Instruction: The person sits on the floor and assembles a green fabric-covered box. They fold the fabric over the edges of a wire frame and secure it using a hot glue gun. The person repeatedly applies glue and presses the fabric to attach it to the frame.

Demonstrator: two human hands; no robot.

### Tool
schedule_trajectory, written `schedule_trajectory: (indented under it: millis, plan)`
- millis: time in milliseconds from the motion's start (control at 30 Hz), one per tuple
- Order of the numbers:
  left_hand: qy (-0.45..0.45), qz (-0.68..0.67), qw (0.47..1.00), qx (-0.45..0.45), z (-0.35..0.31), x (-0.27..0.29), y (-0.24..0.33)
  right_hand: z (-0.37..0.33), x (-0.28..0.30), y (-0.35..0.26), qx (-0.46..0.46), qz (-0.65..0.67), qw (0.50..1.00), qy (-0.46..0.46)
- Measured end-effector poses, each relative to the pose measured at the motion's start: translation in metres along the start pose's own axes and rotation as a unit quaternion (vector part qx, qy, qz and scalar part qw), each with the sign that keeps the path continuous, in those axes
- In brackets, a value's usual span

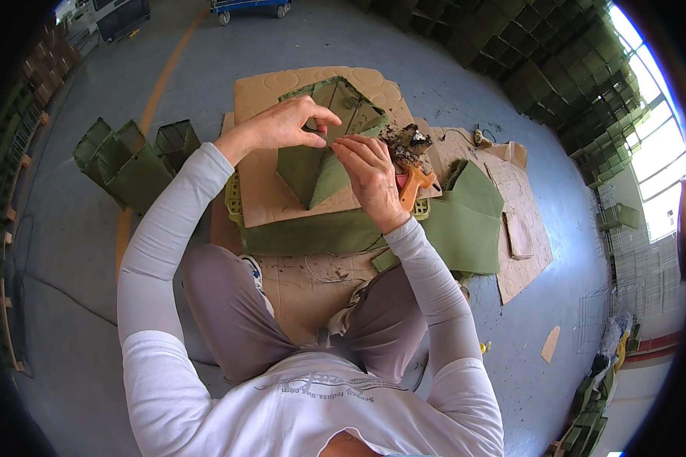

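A green open box (305,171) made of stiff sheet, with dark seams along its inner edges, sits with one corner towards me. Over its near rim is my left hand (286,124), thumb and forefinger curved apart with nothing visible between them. My right hand (370,171) is closed beside it at the box's near right side, its fingertips together at the rim; whatever they pinch is too small to make out. Just right of that hand lies an orange glue gun (415,186), below a dark, crusty clump (408,145).
Cardboard (263,206) lies under the box, over a yellow-green crate (234,199). Flat green sheets (465,221) rest at the right. More green boxes (133,164) stand on the floor at left. Stacks of green boxes (526,61) line the far right, and a blue cart (248,6) stands far off.
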State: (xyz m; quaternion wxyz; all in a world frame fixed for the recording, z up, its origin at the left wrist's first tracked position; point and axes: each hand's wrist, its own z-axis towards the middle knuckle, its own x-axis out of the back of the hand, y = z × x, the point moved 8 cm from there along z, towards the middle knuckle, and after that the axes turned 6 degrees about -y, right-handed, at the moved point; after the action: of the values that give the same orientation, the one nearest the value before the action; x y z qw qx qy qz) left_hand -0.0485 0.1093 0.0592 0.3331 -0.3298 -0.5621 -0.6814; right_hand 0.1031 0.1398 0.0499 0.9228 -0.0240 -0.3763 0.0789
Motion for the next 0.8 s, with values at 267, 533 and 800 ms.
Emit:
schedule_trajectory:
  millis: [267,533,800]
  plan:
    - [-0.104,-0.132,0.986,-0.007,0.024,-0.005,-0.017,0.002,-0.002,0.001,-0.005,0.015,1.000,0.003]
    - [-0.084,-0.054,0.995,-0.007,0.022,0.005,0.003,0.001,-0.003,0.004,-0.007,0.017,1.000,0.007]
    - [0.035,-0.043,0.998,0.027,-0.015,0.007,0.014,-0.002,-0.001,0.004,-0.012,0.018,1.000,0.008]
